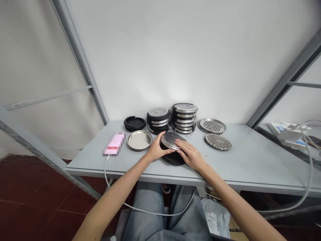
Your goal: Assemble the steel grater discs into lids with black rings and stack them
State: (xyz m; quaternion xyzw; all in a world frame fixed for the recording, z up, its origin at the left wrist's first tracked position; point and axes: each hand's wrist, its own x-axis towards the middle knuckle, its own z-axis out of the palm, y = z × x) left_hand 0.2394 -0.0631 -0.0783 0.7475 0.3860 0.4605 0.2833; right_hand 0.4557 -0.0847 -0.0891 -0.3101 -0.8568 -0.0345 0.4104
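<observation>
A plain white wall (160, 60) rises behind a long grey table (250, 160), with grey metal posts standing at both ends. Against the wall, right of centre, is the taller stack of black rings and silver metal discs (185, 118), a pierced disc on top; just left of it is a shorter stack of the same black and silver rounds (158, 121).

In front, near the table's edge, are the person's two hands. The left hand (158, 149) has a partly curled grip, fingers and thumb spread around the left rim of a round silver perforated metal disc (171, 140). The right hand (192, 155) lays its fingers on the disc's right side; whether its grip closes on anything, I cannot tell. The disc sits tilted over a round black base (175, 160), which it partly hides.

To the right lies a silver slotted round plate (212, 126), with a darker pierced metal disc (218, 142) nearer the front. To the left are a shallow silver round dish (139, 140), a low black round holder (134, 123) behind it, and a pink, blurred rectangular device (114, 144). A thin white cable (160, 214) leads from that device.
</observation>
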